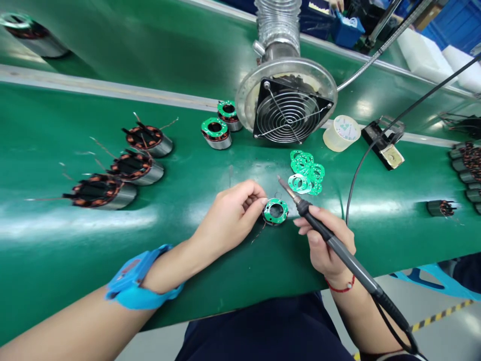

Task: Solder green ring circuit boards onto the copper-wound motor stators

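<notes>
Motor coil on bench, fan beyond
Left hand pinches the coil's edge; right hand grips soldering iron; loose boards near; blue bin holds something white, too blurred to name.

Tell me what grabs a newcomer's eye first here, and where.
Probably the wire-guarded fan at top centre, below a ribbed metal duct. Next, at centre right, the soldering iron in the right hand, with the left hand at the rim of a motor stator topped by a green circuit board. Three stators with copper windings stand out at left on the green bench.
</notes>
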`<state>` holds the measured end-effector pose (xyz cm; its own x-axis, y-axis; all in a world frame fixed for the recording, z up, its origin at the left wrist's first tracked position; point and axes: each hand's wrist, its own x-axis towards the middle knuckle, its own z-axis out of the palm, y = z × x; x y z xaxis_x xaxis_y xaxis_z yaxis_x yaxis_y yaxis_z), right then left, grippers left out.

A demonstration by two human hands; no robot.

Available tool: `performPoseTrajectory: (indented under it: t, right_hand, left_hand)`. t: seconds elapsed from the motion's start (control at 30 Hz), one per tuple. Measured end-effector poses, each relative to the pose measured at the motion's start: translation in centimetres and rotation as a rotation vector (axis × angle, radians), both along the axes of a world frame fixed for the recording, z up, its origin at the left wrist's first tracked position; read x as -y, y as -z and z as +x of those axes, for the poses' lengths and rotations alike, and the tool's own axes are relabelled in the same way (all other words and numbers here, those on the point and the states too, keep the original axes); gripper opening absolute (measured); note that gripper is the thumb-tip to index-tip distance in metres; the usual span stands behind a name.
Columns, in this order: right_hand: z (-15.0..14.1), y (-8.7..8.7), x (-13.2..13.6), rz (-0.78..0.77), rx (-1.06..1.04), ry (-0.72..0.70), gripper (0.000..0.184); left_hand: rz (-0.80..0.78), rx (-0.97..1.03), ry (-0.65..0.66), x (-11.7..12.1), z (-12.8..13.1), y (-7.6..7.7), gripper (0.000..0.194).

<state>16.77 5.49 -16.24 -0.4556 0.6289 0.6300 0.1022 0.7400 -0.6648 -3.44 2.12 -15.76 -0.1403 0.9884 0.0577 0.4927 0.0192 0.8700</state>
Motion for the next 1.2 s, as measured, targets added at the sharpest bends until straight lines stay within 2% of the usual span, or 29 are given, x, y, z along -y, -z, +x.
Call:
performPoseTrajectory:
  t: [0.13,0.37,0.5,0.63,0.77,0.83,0.9,0.97,1.03,1.1,1.2]
  right_hand:
    - [-0.6,0.2,-0.1,-0.03,0.032,-0.016,0.048]
    - [-1.2,-0.4,-0.4,0.09,0.312,-0.01,0.044]
    - [-1.4,-0.2,-0.5,0.065,0.365,-0.009,0.046]
    - [-1.9,-0.1,-0.6,0.044,0.458,-0.078,0.057]
    - [-1.9,0.1,-0.8,0.008,0.508,-0.09,0.055]
    - [-1.7,0.3,-1.0,0.017,0.529,-0.025,0.052]
    - [-1.4,0.4,-1.1,0.058,0.513,0.051,0.053]
    - [-1.2,0.4,-1.1,0.073,0.474,0.08,0.056]
    - [-1.1,0.5,-1.0,0.052,0.438,0.067,0.057]
    - [-1.1,0.6,-0.9,0.037,0.421,0.049,0.054]
    - [-1.4,0.6,-0.6,0.074,0.45,0.03,0.051]
  left_hand:
    - [0.015,-0.015,0.005,-0.1,0.1,0.1,0.016]
    - [0.063,-0.031,0.006,0.0,0.1,0.3,0.015]
    - [0.053,-0.02,0.011,-0.1,0.1,0.2,0.015]
    - [0.036,0.01,0.036,-0.3,-0.2,0.1,0.015]
    - [-0.099,0.093,0.114,-0.2,-1.1,0.3,0.023]
    - [-0.22,0.094,0.199,0.2,-1.6,0.4,0.032]
    - [-0.278,0.009,0.289,0.6,-1.8,0.5,0.037]
    - [-0.217,-0.099,0.337,0.8,-1.8,0.6,0.028]
    - [-0.087,-0.124,0.309,0.7,-1.6,0.7,0.023]
    - [-0.019,-0.058,0.254,0.5,-1.4,0.8,0.024]
    - [-0.07,0.132,0.19,0.1,-1.2,0.8,0.025]
